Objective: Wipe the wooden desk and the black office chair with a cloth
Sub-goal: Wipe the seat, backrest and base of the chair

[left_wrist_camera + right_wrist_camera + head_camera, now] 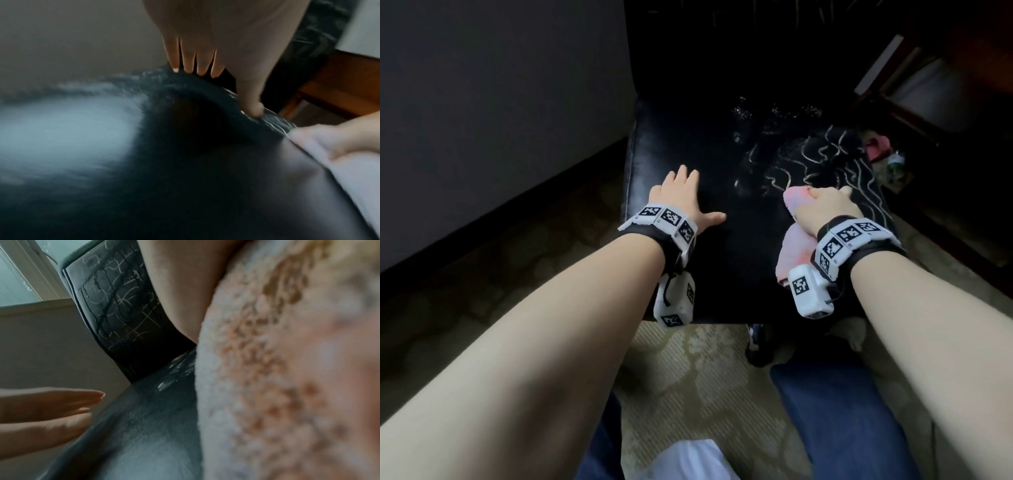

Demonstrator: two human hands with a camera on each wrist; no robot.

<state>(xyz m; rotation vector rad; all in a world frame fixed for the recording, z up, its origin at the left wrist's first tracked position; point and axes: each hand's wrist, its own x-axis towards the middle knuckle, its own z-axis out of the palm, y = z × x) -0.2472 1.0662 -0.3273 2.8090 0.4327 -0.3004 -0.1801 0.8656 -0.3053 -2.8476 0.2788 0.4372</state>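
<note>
Scribbled black chair seat [688, 144] — patterned carpet [705, 377]

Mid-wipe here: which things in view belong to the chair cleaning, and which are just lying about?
Part of the job:
- black chair seat, with pale scribbles on its right side
- pink cloth, gripped by the right hand
- left hand, flat on the seat

Just lying about:
- pink and green clutter on the floor beyond the seat
- white bag near the knees
- patterned carpet

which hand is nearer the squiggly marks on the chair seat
Right. The right hand, gripping the pink cloth, sits at the edge of the squiggly marks; the left hand lies flat across the seat.
</note>
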